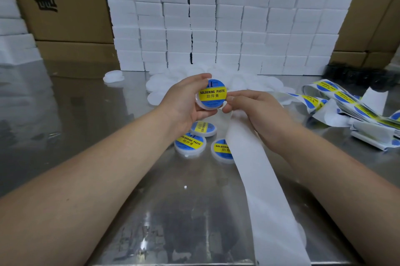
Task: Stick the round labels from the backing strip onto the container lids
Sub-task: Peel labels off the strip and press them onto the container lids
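Blue-yellow label on lid, frame centre: left hand curls round rim, steadying; right hand grips backing strip, thumb likely smoothing edge.

This looks like the packing room of a small factory or warehouse. Big brown cartons printed with black characters are stacked behind a shiny steel table. A wall of identical white blocks lines its far edge. Plain white lids are heaped below, with 3 labelled lids nearer and loose label strip on the right.
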Available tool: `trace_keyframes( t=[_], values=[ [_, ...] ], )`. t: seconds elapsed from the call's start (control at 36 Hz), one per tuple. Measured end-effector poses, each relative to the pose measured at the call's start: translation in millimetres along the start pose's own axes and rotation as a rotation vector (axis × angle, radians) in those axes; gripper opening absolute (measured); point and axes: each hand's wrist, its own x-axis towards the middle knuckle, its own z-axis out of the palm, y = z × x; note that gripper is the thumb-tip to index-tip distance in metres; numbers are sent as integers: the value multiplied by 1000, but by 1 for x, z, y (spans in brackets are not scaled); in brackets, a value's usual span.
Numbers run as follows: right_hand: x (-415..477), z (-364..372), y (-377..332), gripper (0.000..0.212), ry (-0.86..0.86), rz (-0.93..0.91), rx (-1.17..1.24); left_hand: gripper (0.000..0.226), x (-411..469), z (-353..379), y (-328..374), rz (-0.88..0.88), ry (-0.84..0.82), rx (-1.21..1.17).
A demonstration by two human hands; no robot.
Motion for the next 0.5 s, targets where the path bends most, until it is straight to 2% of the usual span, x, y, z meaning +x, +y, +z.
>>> trace_keyframes(
  t=[0.5],
  values=[
    [2,0,3,20,0,23,-31,19,3,0,-7,61,10,72]
  ],
)
